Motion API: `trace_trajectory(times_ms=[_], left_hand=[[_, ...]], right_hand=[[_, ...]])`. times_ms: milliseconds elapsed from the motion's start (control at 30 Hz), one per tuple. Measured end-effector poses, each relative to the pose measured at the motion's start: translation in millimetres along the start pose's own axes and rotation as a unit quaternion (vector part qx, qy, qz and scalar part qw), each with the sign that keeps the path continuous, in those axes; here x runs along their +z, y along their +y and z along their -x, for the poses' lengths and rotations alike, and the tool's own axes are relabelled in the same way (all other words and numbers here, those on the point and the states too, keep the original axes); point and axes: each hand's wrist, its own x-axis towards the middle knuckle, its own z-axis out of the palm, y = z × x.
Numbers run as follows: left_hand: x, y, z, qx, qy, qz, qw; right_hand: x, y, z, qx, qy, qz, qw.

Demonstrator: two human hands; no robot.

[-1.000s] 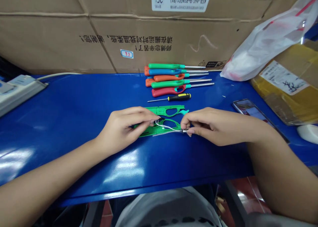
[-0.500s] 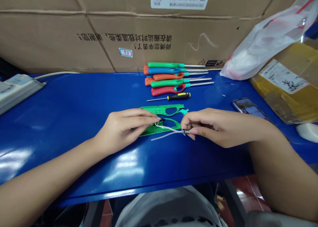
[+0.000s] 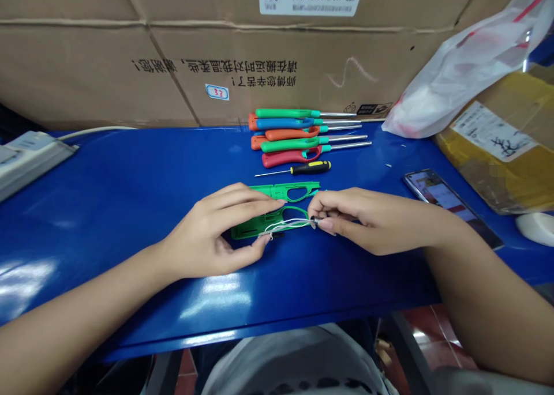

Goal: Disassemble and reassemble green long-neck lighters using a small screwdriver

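Observation:
My right hand (image 3: 355,219) pinches a short metal tube (image 3: 317,220), most of which is hidden by the fingers. Thin white wires (image 3: 291,222) run left from its end, along with a pale thin tube; a small black part (image 3: 277,234) shows beneath them. Thumb and fingers spread apart, my left hand (image 3: 225,225) is open, its thumb tip against the wires' left end. Under the hands lie two green lighter handle halves, the far one (image 3: 277,189) with its inner side up and the near one (image 3: 249,229) partly covered by my left fingers.
Several long-necked lighters (image 3: 289,146) lie in a stack beyond the hands, with a black-and-yellow screwdriver (image 3: 309,168) in front. A phone (image 3: 445,202) lies by my right forearm. A large cardboard box (image 3: 86,72) walls the back; a power strip (image 3: 34,158) is at left.
My left hand has opened from a pinch on the black part, its thumb dropping toward me. The black part sits lower. My right hand has shifted slightly left and away with the tube.

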Motion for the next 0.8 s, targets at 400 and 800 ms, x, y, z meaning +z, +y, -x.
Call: trace_trajectory(times_ms=[400, 800], left_hand=[[3.6, 3, 1, 0.046, 0.000, -0.001, 0.999], [3.1, 2, 0, 0.093, -0.035, -0.067, 0.993]], right_hand=[[11, -3, -9, -0.018, -0.004, 0.018, 1.000], [19, -3, -18, -0.036, -0.002, 0.009, 0.999]])
